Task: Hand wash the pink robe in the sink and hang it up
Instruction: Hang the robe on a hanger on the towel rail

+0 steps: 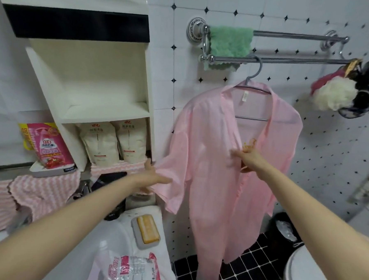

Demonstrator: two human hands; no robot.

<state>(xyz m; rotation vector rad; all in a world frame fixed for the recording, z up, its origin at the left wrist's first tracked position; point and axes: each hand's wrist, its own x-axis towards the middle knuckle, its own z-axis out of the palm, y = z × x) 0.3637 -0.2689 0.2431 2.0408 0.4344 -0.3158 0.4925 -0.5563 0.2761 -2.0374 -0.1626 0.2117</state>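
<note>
Pink robe (210,162) hangs long and vertical from the far towel rail (290,59), right of the sink (119,230), on its hanger (254,79). Left grip (154,176) pinches the sleeve, drawn out leftward. Right grip (248,157), nearer the middle, pinches the front edge. Green cloth (230,42) crowds the rail left of the hook; soap bar (148,229) sits under the sleeve.
</note>
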